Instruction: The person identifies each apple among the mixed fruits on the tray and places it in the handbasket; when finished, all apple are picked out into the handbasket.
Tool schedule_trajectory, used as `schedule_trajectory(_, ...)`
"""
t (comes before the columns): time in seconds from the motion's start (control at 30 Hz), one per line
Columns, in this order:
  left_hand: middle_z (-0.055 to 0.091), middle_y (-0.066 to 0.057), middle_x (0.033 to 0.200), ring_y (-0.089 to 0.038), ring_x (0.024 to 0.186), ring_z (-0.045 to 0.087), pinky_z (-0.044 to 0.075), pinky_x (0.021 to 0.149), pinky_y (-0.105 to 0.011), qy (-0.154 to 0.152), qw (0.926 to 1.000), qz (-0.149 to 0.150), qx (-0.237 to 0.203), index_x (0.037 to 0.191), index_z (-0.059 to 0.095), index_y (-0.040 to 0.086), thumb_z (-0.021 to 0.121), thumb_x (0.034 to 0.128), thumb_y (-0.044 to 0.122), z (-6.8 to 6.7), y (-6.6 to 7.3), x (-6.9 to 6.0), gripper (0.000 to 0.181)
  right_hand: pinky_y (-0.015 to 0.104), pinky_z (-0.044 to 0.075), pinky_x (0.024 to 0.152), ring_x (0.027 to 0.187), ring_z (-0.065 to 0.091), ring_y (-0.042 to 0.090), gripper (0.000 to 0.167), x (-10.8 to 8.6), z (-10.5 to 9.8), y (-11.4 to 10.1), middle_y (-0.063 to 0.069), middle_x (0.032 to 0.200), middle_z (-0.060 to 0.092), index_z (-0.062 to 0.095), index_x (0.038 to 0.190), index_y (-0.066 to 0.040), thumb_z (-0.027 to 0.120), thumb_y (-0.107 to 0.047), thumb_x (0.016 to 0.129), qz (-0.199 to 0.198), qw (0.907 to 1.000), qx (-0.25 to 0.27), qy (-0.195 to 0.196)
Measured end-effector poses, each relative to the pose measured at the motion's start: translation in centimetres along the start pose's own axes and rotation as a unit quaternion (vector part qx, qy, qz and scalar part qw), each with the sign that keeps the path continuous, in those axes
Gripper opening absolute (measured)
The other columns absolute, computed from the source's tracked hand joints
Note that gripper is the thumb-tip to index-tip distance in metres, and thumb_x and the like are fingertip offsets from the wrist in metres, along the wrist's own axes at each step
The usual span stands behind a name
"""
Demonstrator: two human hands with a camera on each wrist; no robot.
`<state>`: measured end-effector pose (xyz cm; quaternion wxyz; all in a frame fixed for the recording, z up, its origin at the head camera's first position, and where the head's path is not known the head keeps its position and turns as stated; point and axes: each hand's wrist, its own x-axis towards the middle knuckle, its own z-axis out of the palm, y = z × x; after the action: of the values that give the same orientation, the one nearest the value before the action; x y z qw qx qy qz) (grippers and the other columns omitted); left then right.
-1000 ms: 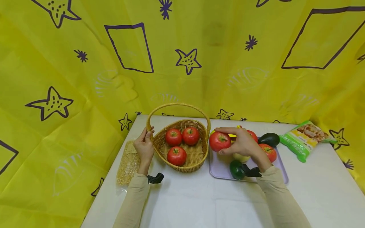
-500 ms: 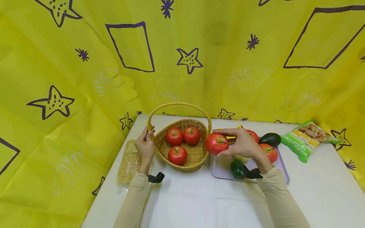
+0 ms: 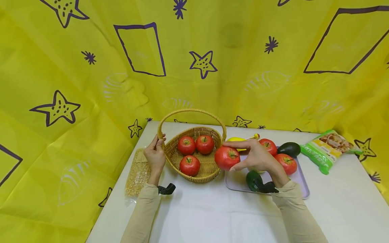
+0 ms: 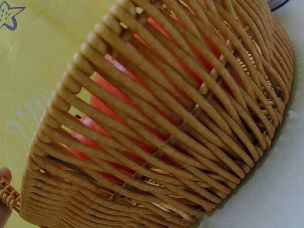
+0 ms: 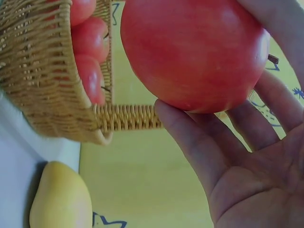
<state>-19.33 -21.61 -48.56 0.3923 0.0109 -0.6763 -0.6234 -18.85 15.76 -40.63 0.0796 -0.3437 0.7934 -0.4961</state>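
Note:
A wicker basket with three red apples inside stands on the table in the head view. My left hand grips the left base of its arched handle. Between thumb and fingers, my right hand holds another red apple at the basket's right rim. In the right wrist view that apple is in the fingers of my right hand, close to the basket. The left wrist view shows the basket's woven side, red showing through the gaps.
Right of the basket, a lilac tray holds two red apples, dark green produce and a yellow fruit. A green food bag lies at the back right; a clear bag of yellow kernels lies at the left.
My right hand has moved left with the apple, from over the tray's left edge to the basket's right rim. My left hand has kept its grip on the handle.

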Motion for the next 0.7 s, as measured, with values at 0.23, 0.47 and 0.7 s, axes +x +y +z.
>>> schedule_trajectory(0.23,0.078,-0.027,0.113,-0.051,0.103,0.073,0.058,0.092,-0.015,-0.010,0.9999,0.002,0.007,0.130,0.073,-0.005,0.063,0.1044,-0.001,-0.2,0.2,0.0,0.028,0.025,0.057,0.102,0.130,0.062,0.006,0.080,0.8,1.3,-0.2,0.002,0.145,0.069,0.069,0.144,-0.013,0.100,-0.022,0.071,0.000,0.9998,0.009,-0.020)
schedule_trajectory(0.47,0.078,-0.027,0.113,-0.050,0.101,0.074,0.058,0.091,-0.014,-0.008,0.9999,0.003,0.013,0.129,0.073,-0.006,0.063,0.1040,-0.002,-0.1,0.2,0.1,0.028,0.033,0.058,0.104,0.130,0.064,0.011,0.079,1.6,2.5,0.2,0.004,0.147,0.067,0.067,0.145,-0.010,0.099,-0.020,0.073,0.005,0.9993,0.023,-0.028)
schedule_trajectory(0.7,0.078,-0.026,0.114,-0.049,0.101,0.074,0.058,0.092,-0.015,-0.007,0.9999,0.004,0.014,0.130,0.073,-0.005,0.063,0.1039,-0.001,-0.2,0.0,0.0,0.028,0.032,0.057,0.105,0.130,0.066,0.023,0.079,2.5,3.9,1.0,0.002,0.146,0.068,0.069,0.144,-0.015,0.100,-0.021,0.072,0.009,0.9992,0.018,-0.034)
